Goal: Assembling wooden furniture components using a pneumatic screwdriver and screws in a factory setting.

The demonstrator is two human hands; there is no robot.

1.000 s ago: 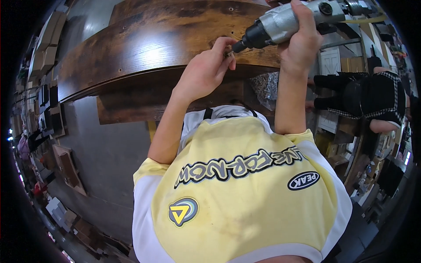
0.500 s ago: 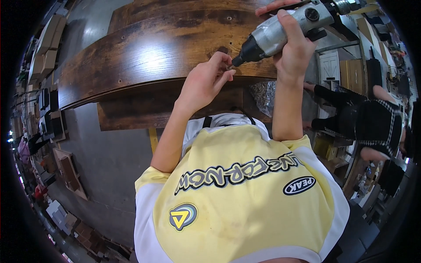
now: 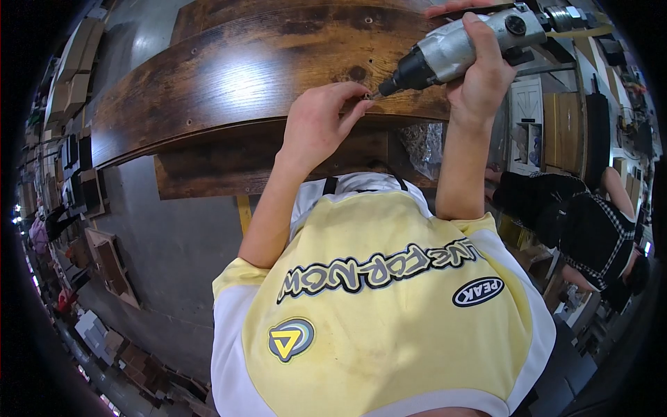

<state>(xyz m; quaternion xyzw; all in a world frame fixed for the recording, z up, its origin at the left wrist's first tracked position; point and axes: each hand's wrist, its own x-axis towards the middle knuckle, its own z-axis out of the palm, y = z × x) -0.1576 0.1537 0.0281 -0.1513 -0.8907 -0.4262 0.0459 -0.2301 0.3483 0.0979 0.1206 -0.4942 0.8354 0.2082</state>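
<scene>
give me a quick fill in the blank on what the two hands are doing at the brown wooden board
1. The right hand grips a silver and black power ____.
2. The left hand pinches a small part at the tool's ____.
3. The dark brown wooden board has a ____ finish that reflects light.
4. The person's shirt is mainly ____.

Missing words: screwdriver; tip; glossy; yellow

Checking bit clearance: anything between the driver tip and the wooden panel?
Head view: the left hand pinches a small fastener, hard to make out, at the driver tip on the wooden panel; nothing else.

The right hand (image 3: 481,76) presses a silver power driver (image 3: 458,48) onto the dark wooden board (image 3: 229,83), the left hand (image 3: 321,128) steadying its tip.
</scene>
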